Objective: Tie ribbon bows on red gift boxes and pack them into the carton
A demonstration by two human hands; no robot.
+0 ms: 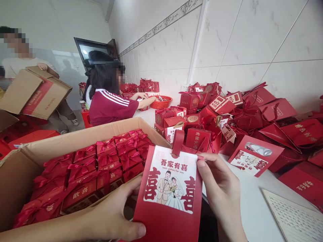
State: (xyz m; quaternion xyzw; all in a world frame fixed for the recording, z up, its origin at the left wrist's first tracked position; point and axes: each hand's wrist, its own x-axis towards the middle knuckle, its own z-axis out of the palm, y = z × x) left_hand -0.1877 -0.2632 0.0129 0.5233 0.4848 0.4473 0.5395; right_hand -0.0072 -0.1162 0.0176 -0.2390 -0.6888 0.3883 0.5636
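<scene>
Close in front of me is a red wedding gift box (166,223) with a white panel showing a cartoon bride and groom, and a strap loop at its top. My right hand (223,188) pinches its upper right edge between thumb and fingers. At the lower left edge, the thumb of my left hand (117,213) lies on the front while the other fingers go behind, partly hidden. Left of the box stands an open cardboard carton (83,134) holding rows of ribbon-tied red boxes (84,188).
A heap of red gift boxes (196,117) lines the wall. On the white table (254,198) lie a box with a similar picture (254,156) and a handwritten sheet (292,215). Beyond, a person in maroon (113,107) reaches toward a red basket (161,102); another carries a carton (35,92).
</scene>
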